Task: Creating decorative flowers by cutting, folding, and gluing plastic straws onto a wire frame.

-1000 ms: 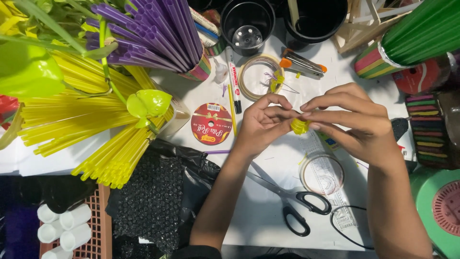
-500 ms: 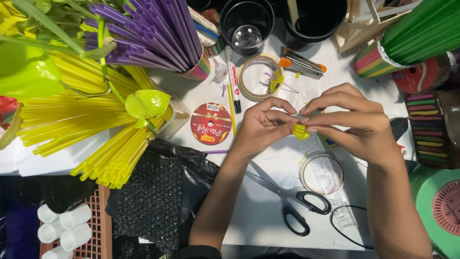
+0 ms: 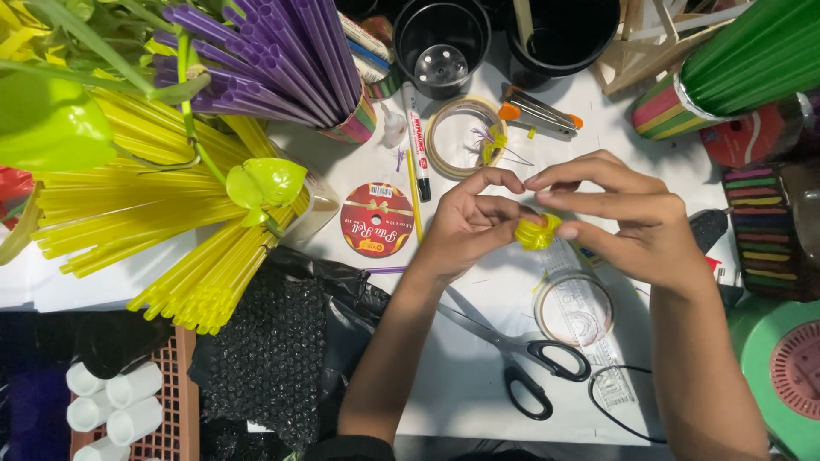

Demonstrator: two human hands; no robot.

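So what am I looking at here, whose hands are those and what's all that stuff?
A person wears a camera on their head, so you look down at their own two hands. The left hand and right hand pinch a small yellow folded piece between the fingertips. Below lie black-handled scissors and a clear tape roll on the white table. To the left are yellow straws, purple straws and a red ribbon spool.
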